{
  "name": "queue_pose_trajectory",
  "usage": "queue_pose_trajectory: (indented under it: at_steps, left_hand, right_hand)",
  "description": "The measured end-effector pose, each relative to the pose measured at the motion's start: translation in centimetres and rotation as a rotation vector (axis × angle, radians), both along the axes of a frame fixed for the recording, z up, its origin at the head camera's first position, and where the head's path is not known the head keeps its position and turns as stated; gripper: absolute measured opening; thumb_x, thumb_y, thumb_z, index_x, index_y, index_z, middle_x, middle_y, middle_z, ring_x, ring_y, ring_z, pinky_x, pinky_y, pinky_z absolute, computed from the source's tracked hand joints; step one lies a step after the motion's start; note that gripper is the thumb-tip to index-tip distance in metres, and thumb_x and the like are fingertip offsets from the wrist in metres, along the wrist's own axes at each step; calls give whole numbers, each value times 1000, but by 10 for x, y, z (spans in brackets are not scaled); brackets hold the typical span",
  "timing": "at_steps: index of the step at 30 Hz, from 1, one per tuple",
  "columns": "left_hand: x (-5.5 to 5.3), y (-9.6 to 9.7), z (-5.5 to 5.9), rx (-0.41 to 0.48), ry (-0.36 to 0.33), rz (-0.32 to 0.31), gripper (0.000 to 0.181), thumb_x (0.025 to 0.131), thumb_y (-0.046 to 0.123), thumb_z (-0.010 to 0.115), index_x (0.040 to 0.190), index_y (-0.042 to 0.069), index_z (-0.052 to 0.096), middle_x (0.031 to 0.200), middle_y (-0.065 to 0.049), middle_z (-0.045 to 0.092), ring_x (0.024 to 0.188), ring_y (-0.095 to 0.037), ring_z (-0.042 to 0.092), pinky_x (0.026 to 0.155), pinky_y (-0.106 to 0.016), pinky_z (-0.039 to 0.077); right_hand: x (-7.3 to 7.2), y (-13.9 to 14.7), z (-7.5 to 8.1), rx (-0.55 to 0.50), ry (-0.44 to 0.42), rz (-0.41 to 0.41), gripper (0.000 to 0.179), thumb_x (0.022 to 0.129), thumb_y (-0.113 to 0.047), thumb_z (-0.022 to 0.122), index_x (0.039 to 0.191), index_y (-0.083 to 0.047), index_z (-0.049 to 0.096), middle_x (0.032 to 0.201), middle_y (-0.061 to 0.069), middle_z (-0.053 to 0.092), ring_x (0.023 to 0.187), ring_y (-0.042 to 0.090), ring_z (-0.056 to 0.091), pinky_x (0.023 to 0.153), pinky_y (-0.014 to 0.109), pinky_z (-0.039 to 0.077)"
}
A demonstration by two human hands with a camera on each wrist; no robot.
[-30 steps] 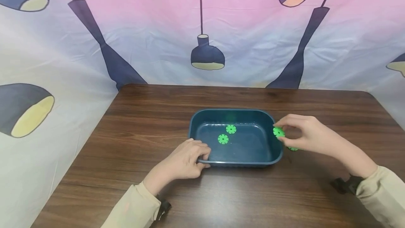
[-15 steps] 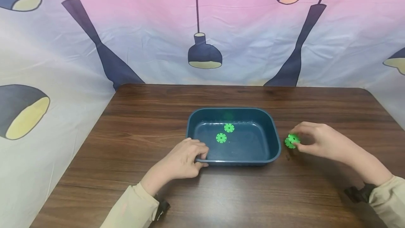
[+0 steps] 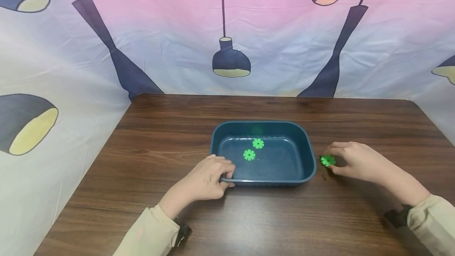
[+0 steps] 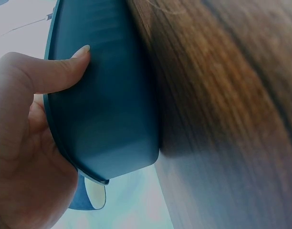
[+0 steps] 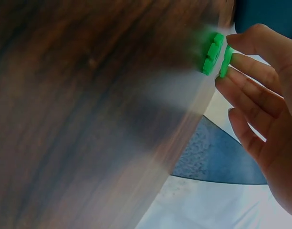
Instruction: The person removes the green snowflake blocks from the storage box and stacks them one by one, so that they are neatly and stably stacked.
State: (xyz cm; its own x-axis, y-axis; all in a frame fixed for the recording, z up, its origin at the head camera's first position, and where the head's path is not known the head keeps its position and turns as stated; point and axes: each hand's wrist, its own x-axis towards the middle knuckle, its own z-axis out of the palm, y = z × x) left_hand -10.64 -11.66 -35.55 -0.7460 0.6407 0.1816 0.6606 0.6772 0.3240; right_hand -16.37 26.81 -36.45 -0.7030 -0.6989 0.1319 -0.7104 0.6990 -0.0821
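Now lower, the right hand [image 3: 360,161] pinches a notched green disc [image 5: 226,62].

Both sleeves are a pale khaki-beige, btw. The left sleeve [image 3: 151,228] has a faint pinkish smudge, the right sleeve [image 3: 431,222] is pretty creased. A chunky black bit [image 3: 183,234] pokes out at the left cuff, and a matching dark lump [image 3: 398,216] sits by the right one, details too blurry.
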Motion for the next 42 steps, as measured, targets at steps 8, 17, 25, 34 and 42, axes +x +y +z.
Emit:
queue_pose_trajectory:
  at_steps: [8, 17, 25, 34, 42]
  left_hand:
    - [0, 0, 0, 6, 0, -4, 35, 68, 19, 68, 56, 19, 36, 53, 13, 32, 54, -3, 29, 55, -19, 23]
    - [0, 0, 0, 4, 2, -7, 34, 68, 18, 68, 56, 19, 36, 54, 13, 32, 54, -3, 30, 55, -19, 23]
    - [-1, -1, 0, 5, 6, -11, 34, 68, 18, 67, 56, 19, 36, 54, 13, 32, 54, -3, 29, 55, -19, 22]
    - [0, -1, 0, 4, 13, -10, 34, 68, 18, 67, 56, 19, 36, 54, 13, 33, 55, -3, 30, 55, -19, 23]
    - [0, 0, 0, 14, 30, -16, 34, 67, 17, 67, 55, 20, 35, 53, 13, 30, 54, -2, 28, 55, -19, 23]
  right_hand:
    - [-1, 1, -2, 6, 1, 4, 26, 66, -22, 69, 91, -18, 64, 87, -11, 56, 70, 3, 54, 58, 27, 44]
    - [-3, 3, -7, -8, -18, -4, 27, 67, -22, 69, 93, -17, 63, 89, -11, 57, 72, 2, 55, 59, 26, 45]
    - [-3, 4, -7, -1, -40, -29, 30, 69, -24, 69, 97, -18, 62, 91, -10, 56, 76, 3, 54, 63, 29, 45]
    - [-1, 2, -3, 5, -57, -33, 35, 69, -24, 68, 103, -19, 60, 96, -9, 56, 82, 8, 56, 65, 32, 45]
    - [-2, -1, 4, -41, -61, -72, 31, 73, -28, 66, 102, -21, 59, 99, -10, 57, 90, 12, 56, 68, 35, 46]
